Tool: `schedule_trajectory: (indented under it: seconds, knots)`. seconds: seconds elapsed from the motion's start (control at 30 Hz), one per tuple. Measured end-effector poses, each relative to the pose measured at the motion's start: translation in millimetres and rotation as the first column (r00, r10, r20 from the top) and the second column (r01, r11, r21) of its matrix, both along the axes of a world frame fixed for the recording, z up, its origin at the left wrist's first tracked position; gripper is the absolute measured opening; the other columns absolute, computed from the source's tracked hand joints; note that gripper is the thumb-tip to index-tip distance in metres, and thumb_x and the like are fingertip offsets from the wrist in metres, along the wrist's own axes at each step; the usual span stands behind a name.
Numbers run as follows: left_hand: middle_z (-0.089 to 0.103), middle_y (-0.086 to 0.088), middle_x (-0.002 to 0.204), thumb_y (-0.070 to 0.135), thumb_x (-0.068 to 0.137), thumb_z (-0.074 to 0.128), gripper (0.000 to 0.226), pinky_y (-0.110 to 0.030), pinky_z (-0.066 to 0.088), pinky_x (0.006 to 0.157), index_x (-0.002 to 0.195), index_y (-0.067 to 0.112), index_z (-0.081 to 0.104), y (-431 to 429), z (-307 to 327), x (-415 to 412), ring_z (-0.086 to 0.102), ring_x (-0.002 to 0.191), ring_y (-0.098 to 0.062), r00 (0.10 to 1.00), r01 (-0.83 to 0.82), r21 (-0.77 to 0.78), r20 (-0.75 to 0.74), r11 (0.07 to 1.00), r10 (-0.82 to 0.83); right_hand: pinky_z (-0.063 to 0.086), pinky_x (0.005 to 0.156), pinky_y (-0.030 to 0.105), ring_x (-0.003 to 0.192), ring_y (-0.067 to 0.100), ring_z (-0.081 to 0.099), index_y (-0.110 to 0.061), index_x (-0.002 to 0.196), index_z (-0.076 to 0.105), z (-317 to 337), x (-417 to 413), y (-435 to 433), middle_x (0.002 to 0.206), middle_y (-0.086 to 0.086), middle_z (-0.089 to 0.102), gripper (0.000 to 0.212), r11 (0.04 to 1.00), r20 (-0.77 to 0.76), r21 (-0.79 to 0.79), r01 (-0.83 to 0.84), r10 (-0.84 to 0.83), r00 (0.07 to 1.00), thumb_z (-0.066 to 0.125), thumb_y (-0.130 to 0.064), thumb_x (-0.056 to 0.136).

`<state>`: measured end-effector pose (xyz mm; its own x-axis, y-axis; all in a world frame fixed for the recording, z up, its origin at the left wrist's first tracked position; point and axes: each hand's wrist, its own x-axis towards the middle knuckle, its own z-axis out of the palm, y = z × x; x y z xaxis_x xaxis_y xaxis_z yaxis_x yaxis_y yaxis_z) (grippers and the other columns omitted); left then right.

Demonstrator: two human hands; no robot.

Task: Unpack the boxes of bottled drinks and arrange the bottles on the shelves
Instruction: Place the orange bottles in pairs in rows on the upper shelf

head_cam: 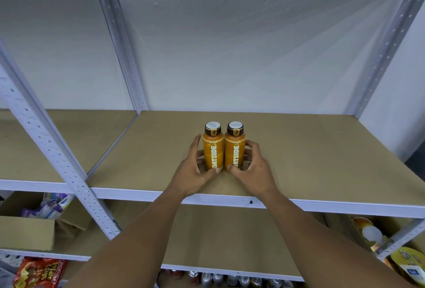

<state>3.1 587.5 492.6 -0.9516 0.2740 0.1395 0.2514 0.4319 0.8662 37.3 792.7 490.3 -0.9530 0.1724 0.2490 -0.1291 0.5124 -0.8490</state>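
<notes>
Near the front edge of the shelf board (310, 149), a person's left hand (195, 172) and right hand (253, 170) each curl loosely round an orange bottle's lower body. The left bottle (213, 151) and right bottle (234, 151) stand upright, touching, mid-board; probably rigid, slick-sleeved and weighty, they are best gripped mid-body.

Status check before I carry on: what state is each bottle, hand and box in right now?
left bottle: upright on the shelf, capped, touching the right bottle.
right bottle: upright on the shelf, capped.
left hand: grips the left bottle, thumb near its base.
right hand: grips the right bottle, thumb near its base.
cardboard box: on the lower shelf, open, packets inside.
</notes>
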Motion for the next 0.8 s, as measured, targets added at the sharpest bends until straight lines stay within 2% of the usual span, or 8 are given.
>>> schedule_trajectory:
  seconds: [0.13, 0.5, 0.67, 0.8]
  knots:
    - [0.053, 0.002, 0.151, 0.041, 0.082, 0.084, 0.112, -0.045, 0.047, 0.112, 0.158, 0.048, 0.002, 1.0, -1.0, -0.2, 0.056, 0.132, -0.014, 1.000, -0.010, -0.009, -0.015, 1.000, 0.010, 0.051, 0.092, 0.024, 0.111, 0.008, 0.058, -0.033, 0.146, 0.033, 0.0, 0.1, -0.3, 0.139, -0.003, 0.059, 0.081, 1.000, 0.008, 0.013, 0.001, -0.001, 1.000, 0.083, -0.039, 0.082]
    - [0.054, 0.003, 0.150, 0.040, 0.083, 0.083, 0.108, -0.048, 0.047, 0.112, 0.157, 0.050, 0.004, 0.4, 1.8, 3.6, 0.056, 0.133, -0.014, 1.000, -0.009, -0.013, -0.008, 1.000, 0.009, 0.047, 0.083, 0.017, 0.102, 0.006, 0.058, -0.030, 0.145, 0.035, 4.5, 3.3, -1.6, 0.136, -0.002, 0.062, 0.081, 1.000, 0.015, 0.031, 0.006, -0.007, 1.000, 0.084, -0.038, 0.081]
    - [0.053, 0.003, 0.151, 0.041, 0.083, 0.083, 0.108, -0.048, 0.047, 0.112, 0.157, 0.049, 0.004, 1.0, 2.9, 5.2, 0.056, 0.133, -0.015, 1.000, -0.011, -0.020, -0.010, 1.000, 0.011, 0.052, 0.090, 0.025, 0.106, 0.008, 0.059, -0.030, 0.145, 0.036, 5.1, 4.6, -2.0, 0.138, 0.000, 0.061, 0.082, 0.999, 0.018, 0.031, 0.013, -0.014, 1.000, 0.085, -0.040, 0.080]
    - [0.053, 0.003, 0.151, 0.042, 0.083, 0.083, 0.108, -0.048, 0.047, 0.112, 0.157, 0.048, 0.004, 1.1, 3.6, 5.3, 0.056, 0.133, -0.015, 1.000, -0.005, -0.016, -0.010, 1.000, 0.005, 0.051, 0.090, 0.025, 0.106, 0.009, 0.059, -0.030, 0.145, 0.035, 5.9, 5.0, -2.4, 0.138, 0.000, 0.061, 0.082, 1.000, 0.023, 0.027, 0.011, -0.012, 1.000, 0.085, -0.040, 0.080]
